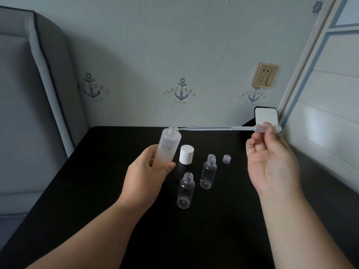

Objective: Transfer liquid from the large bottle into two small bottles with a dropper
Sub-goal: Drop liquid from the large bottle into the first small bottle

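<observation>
Both hands are busy: the left hand wraps round the tall frosted large bottle, lifted and tilted over the black table, while the right hand pinches the bulb of the long clear plastic dropper, its tip at the bottle's open mouth. Drawing looks about to start. Two small clear plastic bottles stand uncapped and seemingly empty; filling both remains. A white cylindrical cap stands nearby.

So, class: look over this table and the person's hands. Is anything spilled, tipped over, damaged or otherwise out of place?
No spill shows. Both small bottles stand upright and uncapped. The only tilted item is the large bottle, held by the left hand; the dropper lies nearly level at its mouth.
</observation>
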A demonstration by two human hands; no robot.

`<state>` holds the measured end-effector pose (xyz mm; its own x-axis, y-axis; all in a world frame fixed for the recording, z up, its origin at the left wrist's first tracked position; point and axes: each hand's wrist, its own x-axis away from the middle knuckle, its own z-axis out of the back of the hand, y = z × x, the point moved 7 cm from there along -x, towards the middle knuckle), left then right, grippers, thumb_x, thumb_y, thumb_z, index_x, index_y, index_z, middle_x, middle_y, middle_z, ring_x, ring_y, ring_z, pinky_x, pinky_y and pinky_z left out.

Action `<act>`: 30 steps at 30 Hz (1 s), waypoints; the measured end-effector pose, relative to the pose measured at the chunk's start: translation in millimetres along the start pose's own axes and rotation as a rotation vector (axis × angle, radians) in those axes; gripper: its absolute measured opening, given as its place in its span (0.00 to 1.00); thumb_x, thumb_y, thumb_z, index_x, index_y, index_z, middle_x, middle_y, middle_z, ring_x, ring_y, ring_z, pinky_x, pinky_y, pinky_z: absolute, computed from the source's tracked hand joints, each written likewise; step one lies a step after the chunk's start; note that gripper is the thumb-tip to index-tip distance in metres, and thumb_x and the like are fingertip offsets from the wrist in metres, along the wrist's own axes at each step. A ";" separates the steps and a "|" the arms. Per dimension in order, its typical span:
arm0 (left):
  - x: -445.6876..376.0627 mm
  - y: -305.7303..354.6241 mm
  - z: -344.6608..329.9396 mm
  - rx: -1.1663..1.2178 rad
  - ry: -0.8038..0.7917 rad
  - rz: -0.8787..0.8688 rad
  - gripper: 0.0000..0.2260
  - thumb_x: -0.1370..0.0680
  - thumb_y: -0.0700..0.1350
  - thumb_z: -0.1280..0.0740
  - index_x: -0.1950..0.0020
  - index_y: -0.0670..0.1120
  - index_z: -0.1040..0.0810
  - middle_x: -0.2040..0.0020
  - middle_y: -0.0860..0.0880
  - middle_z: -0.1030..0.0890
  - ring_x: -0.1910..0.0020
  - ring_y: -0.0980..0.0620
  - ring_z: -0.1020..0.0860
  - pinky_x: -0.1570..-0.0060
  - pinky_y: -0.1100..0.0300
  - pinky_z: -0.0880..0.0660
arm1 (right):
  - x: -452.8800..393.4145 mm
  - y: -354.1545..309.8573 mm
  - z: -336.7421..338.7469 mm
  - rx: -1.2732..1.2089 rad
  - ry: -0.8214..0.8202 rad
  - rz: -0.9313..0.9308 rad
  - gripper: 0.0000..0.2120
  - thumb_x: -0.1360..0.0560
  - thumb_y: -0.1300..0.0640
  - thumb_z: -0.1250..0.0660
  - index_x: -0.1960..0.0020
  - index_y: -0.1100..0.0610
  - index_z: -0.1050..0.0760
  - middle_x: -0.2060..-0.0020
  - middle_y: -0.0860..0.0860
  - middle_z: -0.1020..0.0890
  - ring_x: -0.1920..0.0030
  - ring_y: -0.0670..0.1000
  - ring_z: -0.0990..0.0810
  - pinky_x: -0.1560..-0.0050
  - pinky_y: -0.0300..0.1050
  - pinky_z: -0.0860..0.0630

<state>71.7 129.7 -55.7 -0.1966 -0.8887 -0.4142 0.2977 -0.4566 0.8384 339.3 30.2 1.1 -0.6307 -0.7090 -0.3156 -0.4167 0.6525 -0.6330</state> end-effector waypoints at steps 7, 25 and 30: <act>-2.5 -8.4 -1.7 0.014 0.027 0.063 0.20 0.27 0.56 0.26 0.43 0.68 0.33 0.56 0.76 0.25 0.54 0.80 0.27 0.71 0.77 0.29 | 0.4 24.5 24.5 -0.125 0.045 -0.135 0.06 0.20 0.60 0.32 0.44 0.59 0.20 0.56 0.51 0.16 0.59 0.46 0.18 0.54 0.40 0.21; 34.8 43.8 24.9 -0.026 0.168 -0.325 0.12 0.25 0.53 0.37 0.45 0.49 0.26 0.54 0.53 0.25 0.58 0.56 0.26 0.60 0.67 0.31 | 1.9 20.9 41.4 -0.107 0.096 -0.195 0.07 0.19 0.60 0.36 0.43 0.61 0.23 0.62 0.51 0.18 0.66 0.44 0.22 0.61 0.38 0.24; 42.2 51.4 -6.9 -0.171 -0.166 -0.327 0.15 0.26 0.63 0.36 0.46 0.55 0.22 0.55 0.61 0.23 0.61 0.54 0.24 0.65 0.68 0.29 | 0.8 20.6 43.7 -0.091 0.080 -0.197 0.07 0.19 0.60 0.36 0.45 0.61 0.22 0.63 0.51 0.18 0.67 0.45 0.23 0.62 0.38 0.23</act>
<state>85.2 68.4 -32.5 -0.4506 -0.6827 -0.5752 0.3429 -0.7272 0.5946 358.9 31.4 -43.1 -0.5801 -0.8036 -0.1331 -0.5919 0.5280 -0.6090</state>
